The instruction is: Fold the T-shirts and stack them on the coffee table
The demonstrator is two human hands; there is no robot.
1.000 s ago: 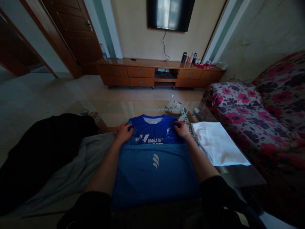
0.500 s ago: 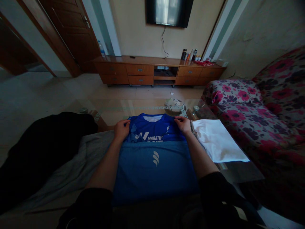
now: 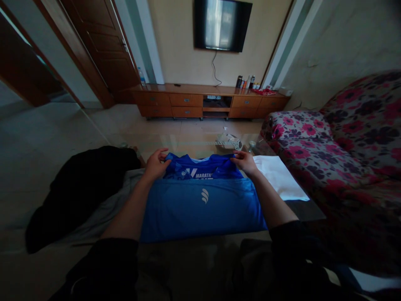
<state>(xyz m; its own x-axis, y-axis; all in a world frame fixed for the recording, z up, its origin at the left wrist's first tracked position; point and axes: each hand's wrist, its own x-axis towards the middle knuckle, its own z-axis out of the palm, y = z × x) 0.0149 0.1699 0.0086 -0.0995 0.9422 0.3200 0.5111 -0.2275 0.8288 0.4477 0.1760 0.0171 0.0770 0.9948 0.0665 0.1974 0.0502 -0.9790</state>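
A blue shirt with white lettering lies partly folded on the glass table, its lower part turned up over the chest. My left hand pinches the shirt's left shoulder corner. At the right shoulder corner, my right hand has its fingers closed on the fabric. The collar between them looks slightly raised. A folded white cloth lies just right of my right forearm.
Black clothing and a grey cloth lie on the left. Beyond the glass table are a plastic bag and a long cabinet. A floral sofa stands at the right.
Both hands have lifted the shirt's shoulder corners a little, and the collar now looks narrower. The view has tilted up slightly, showing more of the television.
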